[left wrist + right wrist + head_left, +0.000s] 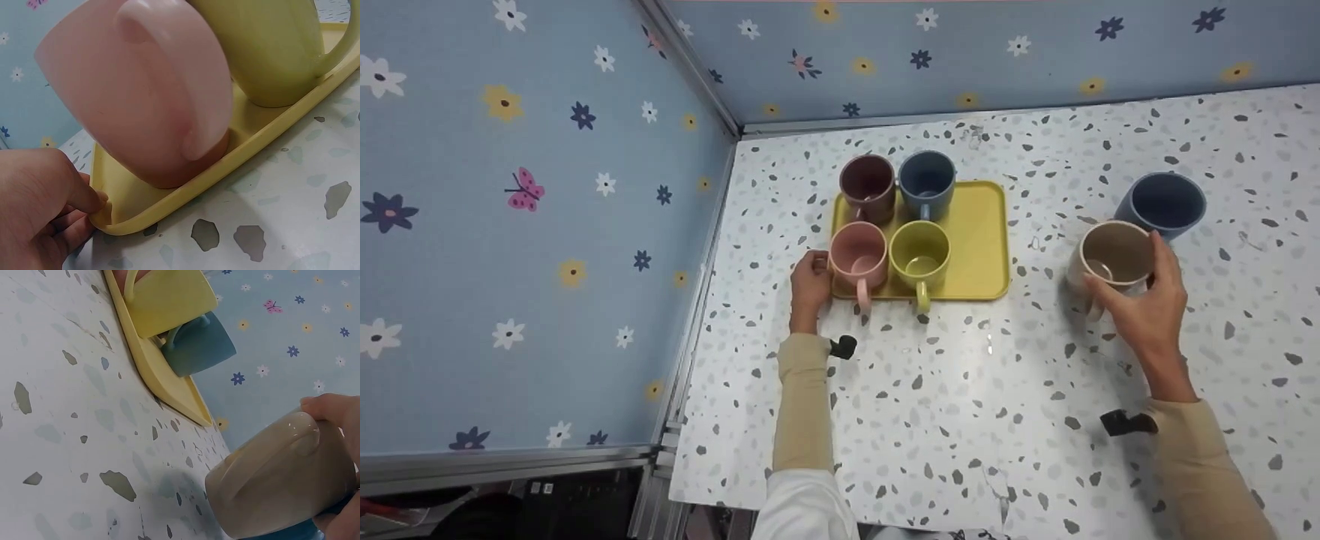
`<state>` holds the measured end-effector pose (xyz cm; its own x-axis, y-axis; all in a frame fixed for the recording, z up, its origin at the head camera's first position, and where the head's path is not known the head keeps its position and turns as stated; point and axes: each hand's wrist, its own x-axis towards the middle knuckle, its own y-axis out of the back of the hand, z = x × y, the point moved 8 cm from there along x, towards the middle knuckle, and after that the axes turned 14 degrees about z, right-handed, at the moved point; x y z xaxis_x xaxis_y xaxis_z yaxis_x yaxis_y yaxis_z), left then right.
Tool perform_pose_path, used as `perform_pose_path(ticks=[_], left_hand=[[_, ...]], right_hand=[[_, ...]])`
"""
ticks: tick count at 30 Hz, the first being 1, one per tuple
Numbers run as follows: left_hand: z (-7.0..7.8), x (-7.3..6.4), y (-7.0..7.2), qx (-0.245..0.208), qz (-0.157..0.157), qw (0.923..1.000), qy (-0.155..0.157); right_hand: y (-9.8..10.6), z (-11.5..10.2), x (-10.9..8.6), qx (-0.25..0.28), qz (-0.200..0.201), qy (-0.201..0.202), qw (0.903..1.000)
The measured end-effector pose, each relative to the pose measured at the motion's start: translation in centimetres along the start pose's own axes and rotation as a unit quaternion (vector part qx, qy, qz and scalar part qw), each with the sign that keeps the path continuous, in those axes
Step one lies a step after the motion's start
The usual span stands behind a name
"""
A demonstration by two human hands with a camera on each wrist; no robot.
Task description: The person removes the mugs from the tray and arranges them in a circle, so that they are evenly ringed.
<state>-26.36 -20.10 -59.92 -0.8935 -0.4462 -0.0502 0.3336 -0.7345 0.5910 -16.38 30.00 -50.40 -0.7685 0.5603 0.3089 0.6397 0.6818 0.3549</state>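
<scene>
Over to the right, along the long axis of the shallow yellow rectangular tray point(979, 240) whose near-left corner the left hand point(811, 282) pinches, the right hand point(1155, 311) grips a glossy beige cylindrical mug point(1114, 255).

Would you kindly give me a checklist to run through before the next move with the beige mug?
1. Right hand gripping the beige mug: ok.
2. Left hand on the tray: ok, pinching its near left corner.
3. Room on the tray: ok, bare on the right side.
4. Pink mug and yellow mug upright: ok.
5. Beige mug clear of the blue mug off the tray: cannot tell; they overlap in the head view.
</scene>
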Motion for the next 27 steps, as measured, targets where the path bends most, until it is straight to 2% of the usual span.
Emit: perform_pose_path(ticks=[14, 23, 27], left_hand=[[-0.1, -0.1, 0.0, 0.000, 0.002, 1.0000, 0.003], [-0.3, -0.1, -0.1, 0.004, 0.000, 1.0000, 0.002], [-0.3, -0.1, -0.1, 0.010, 0.001, 0.9999, -0.001]], right_hand=[[1.2, 0.9, 0.5, 0.014, 0.016, -0.014, 0.9997], [1.9, 0.4, 1.1, 0.038, 0.020, -0.007, 0.9991], [2.3, 1.2, 1.6, 0.031, 0.016, -0.014, 0.9993]])
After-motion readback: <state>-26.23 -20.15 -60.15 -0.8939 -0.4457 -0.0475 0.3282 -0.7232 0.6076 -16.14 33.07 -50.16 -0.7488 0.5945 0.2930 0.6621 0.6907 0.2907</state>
